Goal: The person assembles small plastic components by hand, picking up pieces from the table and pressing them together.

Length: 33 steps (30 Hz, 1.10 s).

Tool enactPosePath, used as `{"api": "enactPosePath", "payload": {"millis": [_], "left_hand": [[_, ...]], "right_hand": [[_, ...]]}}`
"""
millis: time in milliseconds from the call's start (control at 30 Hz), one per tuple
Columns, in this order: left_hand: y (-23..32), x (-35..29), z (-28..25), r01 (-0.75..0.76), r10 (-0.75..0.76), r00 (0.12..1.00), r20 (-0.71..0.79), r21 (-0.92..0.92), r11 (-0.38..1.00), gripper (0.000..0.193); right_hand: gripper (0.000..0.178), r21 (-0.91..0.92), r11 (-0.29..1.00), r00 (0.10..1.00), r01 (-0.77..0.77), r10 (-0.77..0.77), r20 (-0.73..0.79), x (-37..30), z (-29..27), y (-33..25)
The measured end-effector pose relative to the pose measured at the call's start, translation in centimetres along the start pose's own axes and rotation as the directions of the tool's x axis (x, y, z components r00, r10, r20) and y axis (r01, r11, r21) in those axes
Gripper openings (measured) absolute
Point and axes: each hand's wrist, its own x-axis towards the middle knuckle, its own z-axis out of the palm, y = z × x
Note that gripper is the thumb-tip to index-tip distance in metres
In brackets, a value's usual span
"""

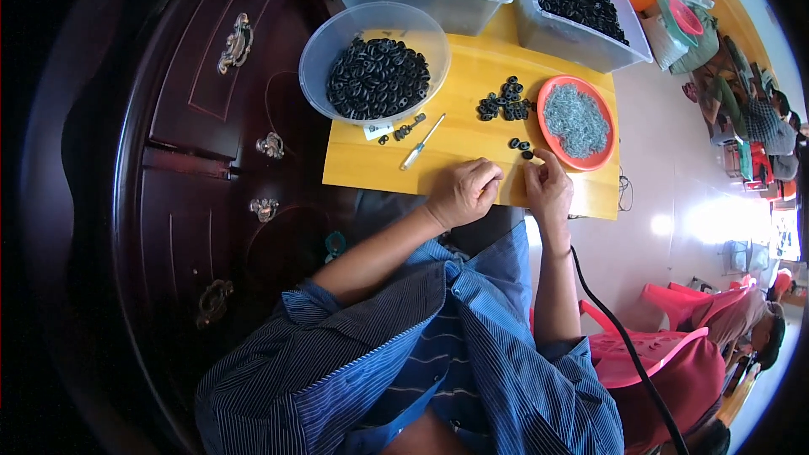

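My left hand (pixel 468 191) rests by the near edge of the yellow table, its fingers curled closed; whatever they hold is hidden. Close to its right, my right hand (pixel 550 194) pinches at a small black ring-like piece (pixel 527 155) with thumb and forefinger. Two more black pieces (pixel 519 144) lie just beyond those fingertips. Farther back is a loose cluster of the same black pieces (pixel 504 104). An orange-red dish (pixel 608 150) heaped with small clear, glassy-looking parts (pixel 576 120) stands beside my right hand. Left of my hands lies a screwdriver (pixel 412 155) with a clear handle.
A round translucent tub (pixel 313 88) of black pieces stands at the table's left. Two clear bins (pixel 472 17) with more stand at the back. Several dark pieces (pixel 410 128) lie near the tub. Dark drawers (pixel 202 84) rise at left; a black cable (pixel 624 333) runs at right.
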Motion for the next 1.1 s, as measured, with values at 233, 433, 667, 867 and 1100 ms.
{"api": "enactPosePath", "payload": {"millis": [233,433,667,867,1100], "left_hand": [[-0.3,0.0,-0.3,0.015,-0.013,0.999,0.05,-0.036,0.999,0.007],[-0.3,0.3,-0.4,0.012,-0.009,0.998,0.059,-0.047,0.999,0.007],[-0.7,0.2,0.1,0.01,-0.006,0.998,0.067,-0.054,0.999,0.007],[0.0,0.4,-0.1,0.036,-0.036,0.997,0.07,-0.006,0.999,0.008],[0.4,0.5,0.2,0.028,-0.03,0.998,0.057,0.037,0.999,0.008]], "right_hand": [[0.021,0.153,0.986,0.996,0.059,-0.047,-0.081,1.8,0.6,-1.5],[0.021,0.223,0.972,0.988,-0.066,0.095,-0.125,2.9,0.3,-0.4],[0.022,0.248,0.966,0.988,-0.066,0.098,-0.121,3.3,-0.2,0.7],[0.046,0.139,0.971,0.981,0.193,-0.192,-0.024,5.1,1.1,-1.4],[0.064,0.002,0.958,0.958,0.286,-0.286,0.013,7.3,4.6,-1.7]]}}
